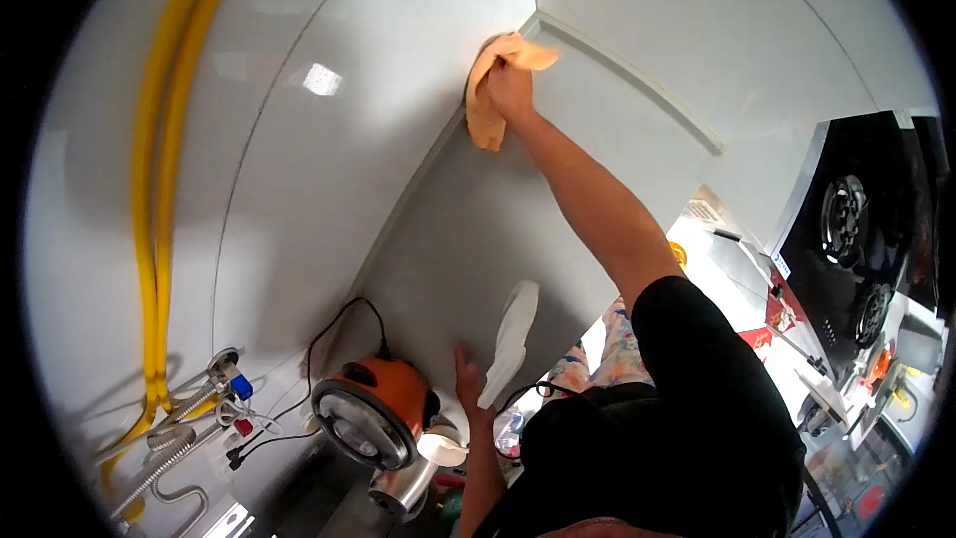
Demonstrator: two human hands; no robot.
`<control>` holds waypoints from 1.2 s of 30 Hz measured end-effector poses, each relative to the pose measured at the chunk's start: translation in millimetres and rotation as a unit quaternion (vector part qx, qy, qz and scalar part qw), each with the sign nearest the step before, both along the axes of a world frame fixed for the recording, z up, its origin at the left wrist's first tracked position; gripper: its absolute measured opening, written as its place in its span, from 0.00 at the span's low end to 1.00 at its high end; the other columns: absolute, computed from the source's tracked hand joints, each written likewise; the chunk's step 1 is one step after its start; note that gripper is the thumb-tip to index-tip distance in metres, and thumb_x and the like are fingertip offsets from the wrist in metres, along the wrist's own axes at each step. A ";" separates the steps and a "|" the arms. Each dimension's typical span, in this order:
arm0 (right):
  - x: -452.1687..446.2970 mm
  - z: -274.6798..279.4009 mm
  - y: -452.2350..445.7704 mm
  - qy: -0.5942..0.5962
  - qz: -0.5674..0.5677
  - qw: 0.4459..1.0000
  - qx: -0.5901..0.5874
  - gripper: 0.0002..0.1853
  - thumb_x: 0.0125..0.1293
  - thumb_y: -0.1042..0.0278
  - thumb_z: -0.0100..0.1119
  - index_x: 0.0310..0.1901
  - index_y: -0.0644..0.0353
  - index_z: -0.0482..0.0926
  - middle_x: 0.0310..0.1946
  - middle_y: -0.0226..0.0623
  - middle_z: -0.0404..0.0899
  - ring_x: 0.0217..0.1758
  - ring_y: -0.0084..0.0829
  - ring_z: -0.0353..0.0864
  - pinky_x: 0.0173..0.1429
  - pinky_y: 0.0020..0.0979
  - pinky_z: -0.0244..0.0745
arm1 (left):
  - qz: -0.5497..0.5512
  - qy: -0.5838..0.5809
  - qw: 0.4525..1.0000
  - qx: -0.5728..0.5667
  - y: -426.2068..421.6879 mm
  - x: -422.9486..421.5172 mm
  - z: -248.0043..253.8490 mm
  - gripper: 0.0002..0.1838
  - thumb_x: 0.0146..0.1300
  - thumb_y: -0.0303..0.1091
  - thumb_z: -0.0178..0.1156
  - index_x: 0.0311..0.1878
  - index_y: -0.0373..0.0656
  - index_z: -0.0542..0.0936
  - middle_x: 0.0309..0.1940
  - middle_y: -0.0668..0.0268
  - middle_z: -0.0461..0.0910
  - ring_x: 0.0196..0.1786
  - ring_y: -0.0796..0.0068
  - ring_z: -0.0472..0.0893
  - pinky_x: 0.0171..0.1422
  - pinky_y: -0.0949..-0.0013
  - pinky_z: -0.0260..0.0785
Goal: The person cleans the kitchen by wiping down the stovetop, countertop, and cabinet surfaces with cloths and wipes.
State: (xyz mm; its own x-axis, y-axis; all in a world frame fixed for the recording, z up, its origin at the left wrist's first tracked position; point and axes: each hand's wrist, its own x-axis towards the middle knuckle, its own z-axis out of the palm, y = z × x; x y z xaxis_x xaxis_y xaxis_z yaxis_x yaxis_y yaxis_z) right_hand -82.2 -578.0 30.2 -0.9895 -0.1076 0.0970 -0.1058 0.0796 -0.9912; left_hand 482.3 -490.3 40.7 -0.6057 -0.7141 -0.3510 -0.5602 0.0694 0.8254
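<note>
In the head view, my right hand (510, 88) is closed on a peach-orange cloth (484, 118). It presses the cloth against the corner where the white wall (299, 154) meets a grey panel (468, 209). The cloth hangs in folds to both sides of my fist. Lower down, my left hand (470, 385) has one finger or thumb pointing up. A long white piece (512, 339), like folded paper or cloth, rises from that hand and hides its other fingers. It looks held there, apart from the wall.
An orange appliance (383, 408) with a round clear front and black cord stands below, beside a metal cylinder (403, 488). Yellow pipes (159, 239) run along the left wall, above flexible metal hoses (174, 443). A black gas hob (846, 229) is at the right.
</note>
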 end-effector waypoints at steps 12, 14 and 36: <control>-48.8 30.5 25.6 -0.022 -0.004 1.000 -0.021 0.11 0.72 0.62 0.64 0.48 0.60 0.84 0.39 0.39 0.88 0.45 0.35 0.89 0.43 0.36 0.83 | -0.074 -0.103 0.988 -0.094 5.6 -21.8 17.3 0.35 0.78 0.38 0.59 0.82 0.40 0.59 0.81 0.50 0.62 0.82 0.56 0.62 0.83 0.60 0.56; -49.1 41.6 27.8 -0.028 0.023 0.998 0.049 0.11 0.70 0.68 0.63 0.51 0.60 0.83 0.43 0.40 0.88 0.48 0.39 0.88 0.50 0.38 0.82 | -0.084 -0.112 0.986 -0.094 2.3 -38.2 38.3 0.36 0.77 0.36 0.61 0.82 0.40 0.59 0.81 0.51 0.62 0.82 0.57 0.63 0.83 0.61 0.56; 67.1 183.2 -39.8 0.373 0.164 0.912 -0.054 0.23 0.60 0.71 0.70 0.57 0.58 0.78 0.48 0.44 0.81 0.54 0.43 0.81 0.62 0.45 0.75 | -0.123 -0.111 0.982 -0.092 1.7 -46.1 46.3 0.36 0.78 0.32 0.58 0.84 0.47 0.56 0.83 0.56 0.58 0.83 0.61 0.61 0.84 0.63 0.58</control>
State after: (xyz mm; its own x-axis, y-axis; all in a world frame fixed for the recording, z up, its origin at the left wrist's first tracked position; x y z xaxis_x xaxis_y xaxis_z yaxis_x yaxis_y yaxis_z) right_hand -15.2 -617.8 213.5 -0.5599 -0.3345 0.7580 -0.7546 -0.1719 -0.6333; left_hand 436.1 -488.6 87.0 -0.6910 -0.6191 -0.3731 -0.6727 0.3619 0.6454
